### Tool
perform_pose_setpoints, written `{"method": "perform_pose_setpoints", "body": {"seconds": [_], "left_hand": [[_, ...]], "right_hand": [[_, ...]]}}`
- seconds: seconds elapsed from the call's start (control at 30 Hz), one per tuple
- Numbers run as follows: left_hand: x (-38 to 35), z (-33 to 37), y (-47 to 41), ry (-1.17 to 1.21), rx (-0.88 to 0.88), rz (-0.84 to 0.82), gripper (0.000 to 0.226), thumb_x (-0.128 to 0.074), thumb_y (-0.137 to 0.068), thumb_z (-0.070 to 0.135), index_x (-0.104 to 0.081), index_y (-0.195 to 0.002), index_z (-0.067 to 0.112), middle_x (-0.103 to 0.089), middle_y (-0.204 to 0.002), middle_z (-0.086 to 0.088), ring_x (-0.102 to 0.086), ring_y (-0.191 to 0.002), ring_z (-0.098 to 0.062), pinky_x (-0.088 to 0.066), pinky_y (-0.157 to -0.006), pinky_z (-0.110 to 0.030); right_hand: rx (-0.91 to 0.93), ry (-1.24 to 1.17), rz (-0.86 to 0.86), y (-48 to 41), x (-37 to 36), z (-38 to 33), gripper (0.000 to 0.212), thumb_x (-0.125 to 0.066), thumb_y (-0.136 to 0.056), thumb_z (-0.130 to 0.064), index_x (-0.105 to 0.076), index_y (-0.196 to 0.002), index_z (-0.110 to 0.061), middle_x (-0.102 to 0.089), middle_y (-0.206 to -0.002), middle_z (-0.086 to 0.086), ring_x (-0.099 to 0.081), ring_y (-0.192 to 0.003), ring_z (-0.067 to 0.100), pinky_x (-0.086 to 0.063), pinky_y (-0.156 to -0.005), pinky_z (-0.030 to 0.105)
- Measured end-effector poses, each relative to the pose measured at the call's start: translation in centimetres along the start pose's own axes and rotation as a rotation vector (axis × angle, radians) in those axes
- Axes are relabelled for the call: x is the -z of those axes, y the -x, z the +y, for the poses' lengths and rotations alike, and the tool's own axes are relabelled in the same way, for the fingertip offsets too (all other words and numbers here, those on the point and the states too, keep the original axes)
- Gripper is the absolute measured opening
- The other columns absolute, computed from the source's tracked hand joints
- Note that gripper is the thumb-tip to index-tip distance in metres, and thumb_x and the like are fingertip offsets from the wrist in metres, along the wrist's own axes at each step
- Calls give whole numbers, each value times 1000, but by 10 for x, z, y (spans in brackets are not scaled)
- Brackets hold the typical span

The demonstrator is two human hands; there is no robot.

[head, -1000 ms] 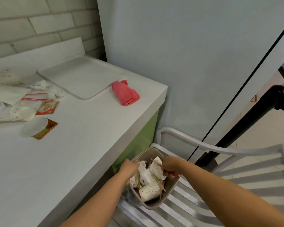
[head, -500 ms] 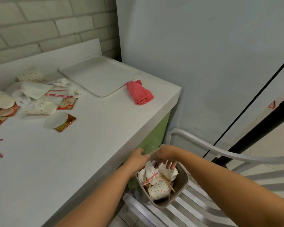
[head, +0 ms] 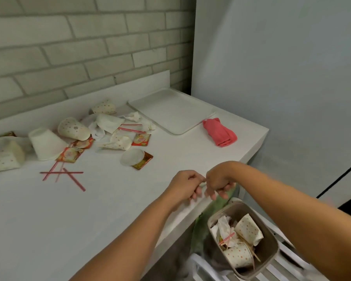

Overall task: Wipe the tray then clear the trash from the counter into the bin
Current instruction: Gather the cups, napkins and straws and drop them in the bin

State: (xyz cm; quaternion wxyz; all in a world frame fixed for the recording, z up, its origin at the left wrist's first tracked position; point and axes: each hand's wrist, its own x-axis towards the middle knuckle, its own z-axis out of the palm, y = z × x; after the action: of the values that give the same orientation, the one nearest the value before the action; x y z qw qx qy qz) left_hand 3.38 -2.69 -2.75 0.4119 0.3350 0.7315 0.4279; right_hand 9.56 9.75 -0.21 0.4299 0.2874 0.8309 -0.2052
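Hands (head: 185, 185) (head: 219, 182) at counter (head: 109, 199) edge, near bin (head: 271, 245).

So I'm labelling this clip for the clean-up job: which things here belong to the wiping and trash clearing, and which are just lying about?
Part of the job: tray; pink cloth; bin; counter trash: paper cups, sachets, straws, plastic lid, crumpled napkins.

Just there: white chair beneath the bin; brick wall.
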Motion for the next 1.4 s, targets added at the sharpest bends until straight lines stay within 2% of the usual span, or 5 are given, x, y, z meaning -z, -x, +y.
{"method": "perform_pose_setpoints", "body": {"seconds": [0.23, 0.57, 0.87, 1.17, 1.4], "left_hand": [[106, -23, 20, 81, 36, 274, 16, -51, -94, 21, -65, -91, 14, -49, -65, 0, -43, -59, -12, -36, -54, -22], [227, -78, 64, 101, 86, 549, 13, -53, -93, 17, -64, -93, 11, -64, -106, -18, -57, -79, -26, -50, -72, -32], [302, -138, 100, 109, 164, 688, 15, -54, -92, 17, -60, -79, 12, -46, -65, 2, -38, -57, -11, -34, -59, -23], [324, -153, 84, -67, 166, 823, 23, -45, -93, 10, -66, -100, 2, -62, -99, -5, -53, -88, -17, -41, -73, -25], [327, -145, 33, -441, 276, 813, 25, -54, -91, 28, -63, -102, 7, -56, -112, -11, -57, -101, -27, -47, -88, -36]], "right_hand": [[84, 95, 111, 5, 24, -96, 23, -55, -90, -29, -62, -74, -15, -50, -36, -5, -33, -40, 11, -28, -42, 18], [323, 113, 532, -26, 27, -252, 31, -52, -94, -27, -65, -112, -5, -63, -107, 9, -62, -87, 22, -50, -74, 28], [342, 198, 757, -79, 8, -356, 36, -54, -92, -19, -50, -126, -8, -39, -134, 9, -41, -122, 26, -44, -93, 36], [268, 323, 711, -72, 13, -349, 24, -48, -88, 1, -57, -110, -1, -60, -103, 10, -61, -98, 27, -43, -72, 27], [261, 331, 614, -76, 17, -325, 12, -49, -88, -6, -51, -77, -7, -38, -67, -1, -45, -60, 14, -30, -46, 19]]}}
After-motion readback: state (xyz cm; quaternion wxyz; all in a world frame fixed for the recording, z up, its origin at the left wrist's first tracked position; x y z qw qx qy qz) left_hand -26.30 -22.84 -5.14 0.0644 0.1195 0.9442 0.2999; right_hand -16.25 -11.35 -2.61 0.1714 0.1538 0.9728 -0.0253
